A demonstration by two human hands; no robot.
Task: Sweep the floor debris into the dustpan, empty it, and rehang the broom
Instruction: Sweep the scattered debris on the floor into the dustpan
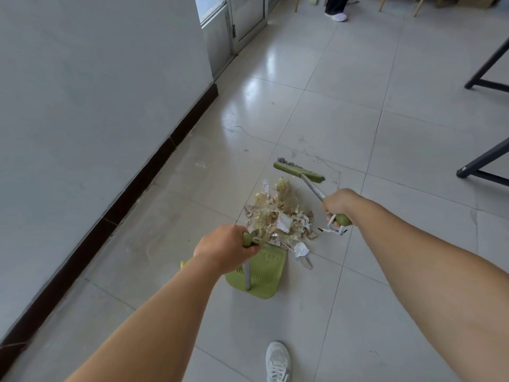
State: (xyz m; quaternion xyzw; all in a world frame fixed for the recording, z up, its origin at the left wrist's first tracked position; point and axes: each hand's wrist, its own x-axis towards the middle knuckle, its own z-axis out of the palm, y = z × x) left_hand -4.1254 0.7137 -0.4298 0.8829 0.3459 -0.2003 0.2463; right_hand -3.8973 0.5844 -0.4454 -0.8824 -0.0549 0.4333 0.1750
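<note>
A green dustpan [265,274] stands on the tiled floor, its mouth toward a heap of debris [281,219] made of paper scraps, shavings and foil. My left hand [225,248] grips the green top of the dustpan's metal pole. A green broom head [298,172] with grey bristles rests on the floor just beyond the heap. My right hand [340,204] holds the broom's metal handle near its green end, where a white hook hangs. Some debris lies at the dustpan's lip; a few scraps lie to its right.
A grey wall [96,106] with a dark skirting board runs along the left. A metal door [234,28] is at the far end. Black table legs [484,164] stand at the right. Another person's legs [337,6] are far ahead. My white shoe [278,362] is below.
</note>
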